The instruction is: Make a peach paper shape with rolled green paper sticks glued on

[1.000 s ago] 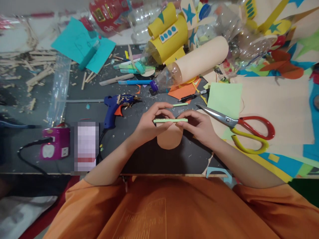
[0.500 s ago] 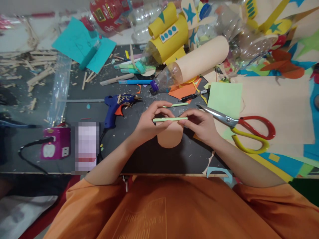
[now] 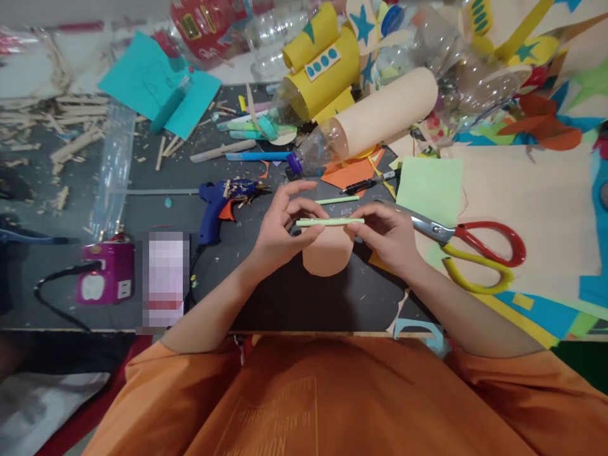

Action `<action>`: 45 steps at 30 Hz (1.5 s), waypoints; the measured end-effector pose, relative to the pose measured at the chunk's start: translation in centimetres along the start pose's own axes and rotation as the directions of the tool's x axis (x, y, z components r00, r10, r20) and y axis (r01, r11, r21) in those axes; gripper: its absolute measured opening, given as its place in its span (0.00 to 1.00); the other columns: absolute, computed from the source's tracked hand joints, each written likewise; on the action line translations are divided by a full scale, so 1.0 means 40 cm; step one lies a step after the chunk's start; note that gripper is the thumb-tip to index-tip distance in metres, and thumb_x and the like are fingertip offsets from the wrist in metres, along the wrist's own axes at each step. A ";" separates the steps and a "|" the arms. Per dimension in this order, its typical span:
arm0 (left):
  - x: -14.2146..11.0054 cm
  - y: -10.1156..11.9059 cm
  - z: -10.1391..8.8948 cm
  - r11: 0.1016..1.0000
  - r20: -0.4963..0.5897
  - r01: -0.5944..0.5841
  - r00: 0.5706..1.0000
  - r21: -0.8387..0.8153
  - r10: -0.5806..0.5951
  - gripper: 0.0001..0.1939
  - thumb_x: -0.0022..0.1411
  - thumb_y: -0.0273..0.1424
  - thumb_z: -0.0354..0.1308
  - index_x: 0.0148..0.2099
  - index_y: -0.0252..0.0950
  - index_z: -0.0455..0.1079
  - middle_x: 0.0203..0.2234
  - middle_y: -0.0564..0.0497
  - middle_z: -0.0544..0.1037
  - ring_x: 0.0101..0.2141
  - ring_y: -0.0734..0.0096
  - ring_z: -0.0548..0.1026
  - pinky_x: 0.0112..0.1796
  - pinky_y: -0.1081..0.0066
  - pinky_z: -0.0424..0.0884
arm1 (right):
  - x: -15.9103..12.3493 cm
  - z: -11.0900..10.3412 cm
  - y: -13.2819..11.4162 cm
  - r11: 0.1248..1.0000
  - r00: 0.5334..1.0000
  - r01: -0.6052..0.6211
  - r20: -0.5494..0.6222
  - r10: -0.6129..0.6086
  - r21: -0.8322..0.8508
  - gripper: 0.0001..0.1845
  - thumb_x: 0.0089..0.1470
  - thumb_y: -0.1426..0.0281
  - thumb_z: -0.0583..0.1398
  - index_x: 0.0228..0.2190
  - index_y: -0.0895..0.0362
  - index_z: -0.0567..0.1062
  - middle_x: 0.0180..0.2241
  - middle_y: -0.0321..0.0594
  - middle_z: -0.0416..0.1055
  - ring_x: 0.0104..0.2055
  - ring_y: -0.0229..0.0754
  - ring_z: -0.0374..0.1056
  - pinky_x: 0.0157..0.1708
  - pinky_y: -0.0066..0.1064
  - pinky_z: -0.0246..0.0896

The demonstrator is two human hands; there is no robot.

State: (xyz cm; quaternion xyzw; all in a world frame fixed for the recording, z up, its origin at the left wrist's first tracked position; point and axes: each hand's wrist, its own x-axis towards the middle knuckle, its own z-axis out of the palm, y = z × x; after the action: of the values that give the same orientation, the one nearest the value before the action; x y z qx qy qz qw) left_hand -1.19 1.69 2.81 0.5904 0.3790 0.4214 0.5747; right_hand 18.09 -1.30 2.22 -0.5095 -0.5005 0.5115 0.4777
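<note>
A thin light-green paper roll (image 3: 332, 221) lies level between both hands above the dark table (image 3: 266, 297). My left hand (image 3: 280, 231) pinches its left end with thumb and forefinger, the other fingers lifted. Its right end is pinched by my right hand (image 3: 387, 235). Under the roll lies a peach paper cut-out (image 3: 327, 259) with a rounded lower edge. A second green paper stick (image 3: 338, 200) rests on the table just beyond the hands.
Red and yellow scissors (image 3: 468, 250) lie right of my right hand on light-green paper (image 3: 430, 180). A blue glue gun (image 3: 223, 196) is at the left, a black pen (image 3: 370, 182) behind. Bottles wrapped in paper (image 3: 375, 120), wooden sticks (image 3: 71, 120) and a purple socket box (image 3: 107, 272) crowd the table.
Both hands have lifted the green roll slightly away from me and shifted it a little right. My left hand's upper fingers have spread open.
</note>
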 end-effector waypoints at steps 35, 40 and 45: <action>-0.003 0.005 -0.009 0.999 -0.047 0.029 0.998 0.034 -0.028 0.32 0.51 0.36 0.68 0.55 0.42 0.58 0.30 0.56 0.77 0.34 0.72 0.77 0.39 0.71 0.72 | -0.004 -0.005 -0.004 0.981 0.983 0.166 -0.060 -0.173 -0.104 0.08 0.48 0.62 0.67 0.25 0.52 0.77 0.25 0.35 0.77 0.28 0.38 0.71 0.28 0.31 0.67; 0.000 -0.003 -0.011 0.999 -0.067 -0.005 0.998 0.035 0.008 0.31 0.51 0.35 0.69 0.54 0.42 0.58 0.29 0.57 0.76 0.32 0.73 0.76 0.37 0.71 0.72 | -0.003 -0.004 -0.007 0.989 0.989 0.117 -0.074 -0.124 -0.087 0.10 0.47 0.60 0.68 0.24 0.52 0.77 0.25 0.35 0.77 0.28 0.39 0.71 0.29 0.32 0.68; 0.001 -0.005 -0.014 0.998 -0.072 -0.043 0.996 0.043 0.046 0.31 0.51 0.36 0.70 0.53 0.43 0.60 0.29 0.57 0.75 0.31 0.75 0.75 0.36 0.73 0.71 | -0.002 -0.004 -0.008 0.991 0.989 0.110 -0.093 -0.117 -0.074 0.10 0.47 0.59 0.68 0.24 0.52 0.77 0.25 0.35 0.76 0.28 0.39 0.71 0.29 0.32 0.68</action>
State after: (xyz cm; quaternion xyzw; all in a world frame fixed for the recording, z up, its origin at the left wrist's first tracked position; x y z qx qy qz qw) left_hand -1.69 1.94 2.59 0.5947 0.3950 0.4474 0.5387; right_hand 18.23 -1.37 2.55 -0.5204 -0.5223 0.4407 0.5120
